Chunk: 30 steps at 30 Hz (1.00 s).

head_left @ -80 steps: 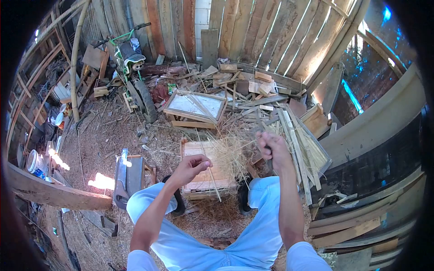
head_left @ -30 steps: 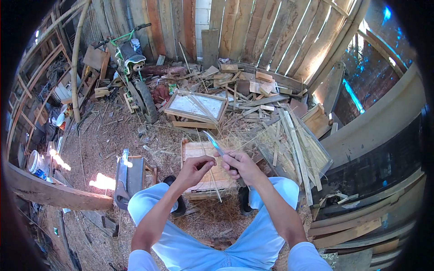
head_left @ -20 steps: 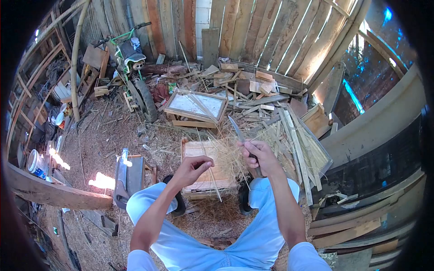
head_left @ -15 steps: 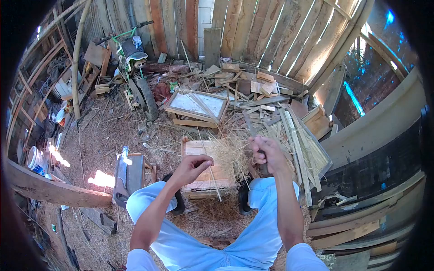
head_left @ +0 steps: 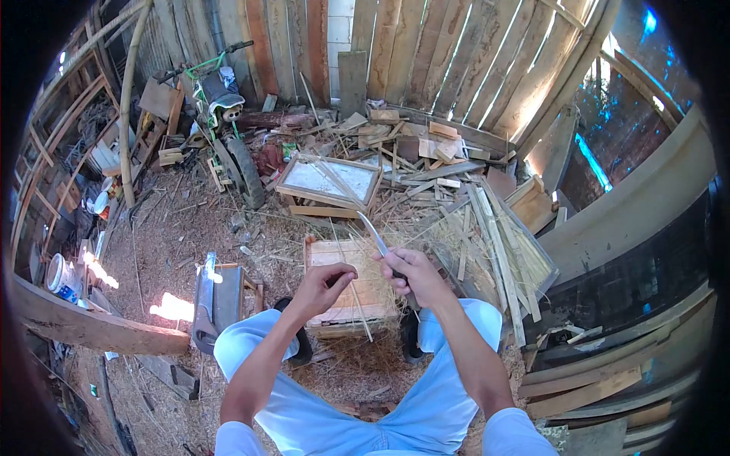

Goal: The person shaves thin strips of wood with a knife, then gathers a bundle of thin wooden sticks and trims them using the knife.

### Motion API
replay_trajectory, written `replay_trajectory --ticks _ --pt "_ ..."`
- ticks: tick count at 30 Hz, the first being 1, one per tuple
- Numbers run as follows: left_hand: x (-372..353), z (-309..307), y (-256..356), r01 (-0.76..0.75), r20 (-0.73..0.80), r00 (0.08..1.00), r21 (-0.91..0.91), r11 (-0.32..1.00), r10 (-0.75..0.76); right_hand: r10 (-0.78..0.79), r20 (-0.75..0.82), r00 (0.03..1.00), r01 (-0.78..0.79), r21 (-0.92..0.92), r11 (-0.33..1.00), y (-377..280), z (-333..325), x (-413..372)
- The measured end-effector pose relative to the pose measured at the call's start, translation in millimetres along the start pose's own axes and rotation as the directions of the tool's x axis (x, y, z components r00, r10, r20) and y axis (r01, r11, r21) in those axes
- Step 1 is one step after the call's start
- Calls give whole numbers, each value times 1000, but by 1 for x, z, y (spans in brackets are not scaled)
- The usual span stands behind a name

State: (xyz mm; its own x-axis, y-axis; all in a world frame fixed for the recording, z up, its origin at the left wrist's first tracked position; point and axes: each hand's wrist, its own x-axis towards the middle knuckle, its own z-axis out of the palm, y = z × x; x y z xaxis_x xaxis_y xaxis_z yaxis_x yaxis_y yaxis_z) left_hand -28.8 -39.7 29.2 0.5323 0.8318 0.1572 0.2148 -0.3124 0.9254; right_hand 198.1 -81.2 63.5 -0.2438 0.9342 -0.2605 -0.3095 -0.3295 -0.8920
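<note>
My left hand [head_left: 323,290] is closed, thumb and fingers pinched on a thin pale wooden strip [head_left: 361,306] that slants past the fingertips. In my right hand [head_left: 422,277] is a knife [head_left: 372,232], gripped by its dark handle, with the curved blade pointing up and left. The blade is apart from the strip. Between my knees, below both hands, stands a low wooden box [head_left: 331,310] with a pale plank top. Fine straw-like shavings lie about its right side, partly hidden by my right hand.
A handsaw [head_left: 204,304] rests on a dark block at my left. Ahead sits a wooden frame with a white panel [head_left: 323,179], near piled wood scraps [head_left: 411,144]. A small motorbike [head_left: 234,156] stands at the back left. Long slats [head_left: 494,235] lie at the right.
My right hand has moved left and closer to my left hand, and the knife blade now shows clearly. The left hand keeps the strip in nearly the same place.
</note>
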Motion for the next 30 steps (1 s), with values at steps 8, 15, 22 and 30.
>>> replay_trajectory --ticks 8,15,22,30 --pt "-1 -8 13 -87 -25 996 88 992 90 -59 -112 992 77 161 984 -27 -38 -6" --pt "-4 -18 -1 -142 -73 987 12 990 142 -180 -297 938 239 176 955 -43 -71 -18" --pt "0 -4 9 4 -7 1000 125 992 -3 -62 -65 996 70 127 989 -13 -24 -2" --pt "0 -9 9 -120 -46 990 245 962 135 23 -13 1000 -22 66 998 -12 -14 7"
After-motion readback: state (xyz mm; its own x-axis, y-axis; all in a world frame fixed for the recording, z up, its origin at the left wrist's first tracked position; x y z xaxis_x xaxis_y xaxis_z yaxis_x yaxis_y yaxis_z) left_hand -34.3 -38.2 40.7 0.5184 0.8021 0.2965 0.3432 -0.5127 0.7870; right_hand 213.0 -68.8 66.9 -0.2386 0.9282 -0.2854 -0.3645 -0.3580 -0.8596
